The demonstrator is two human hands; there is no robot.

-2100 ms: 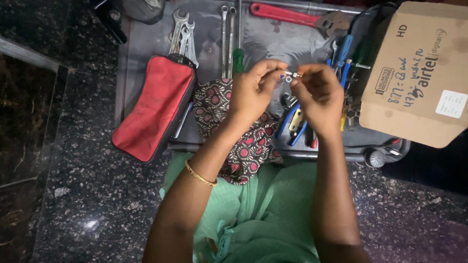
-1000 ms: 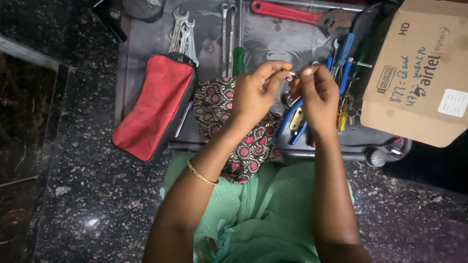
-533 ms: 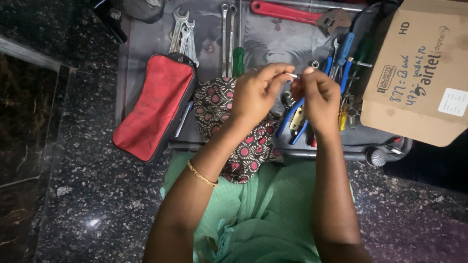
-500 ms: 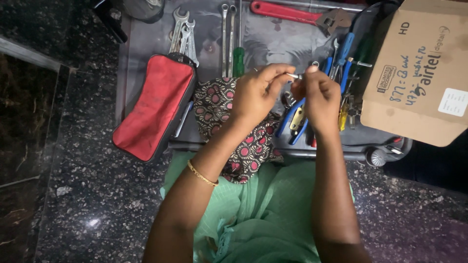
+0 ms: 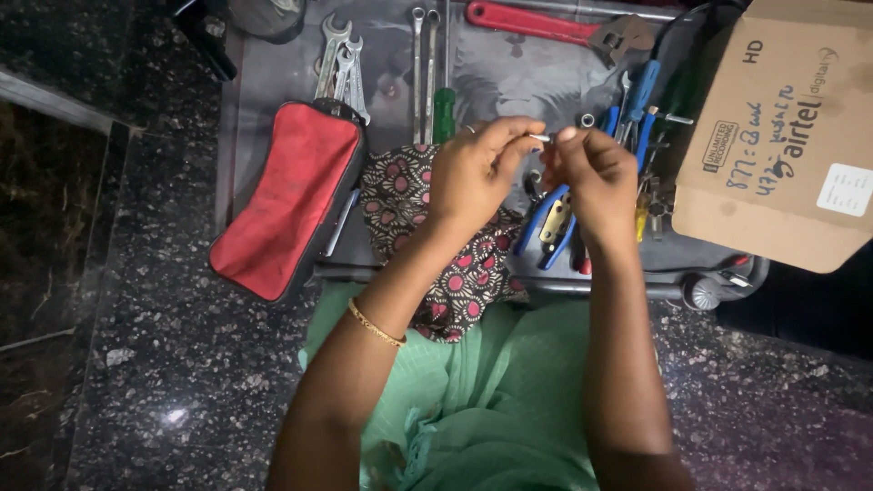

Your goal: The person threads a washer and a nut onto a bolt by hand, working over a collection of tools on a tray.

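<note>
While pinched — pin (image 5: 539, 138) seemingly crosswise

My arms were bare. I wore a thin gold bangle (image 5: 376, 324) on my left wrist, and a green garment (image 5: 491, 400) covered my lap.

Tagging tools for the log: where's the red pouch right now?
In the head view the red pouch lies on the person's left, at the tray's left edge, just below the spanners and beside the patterned cloth.
</note>
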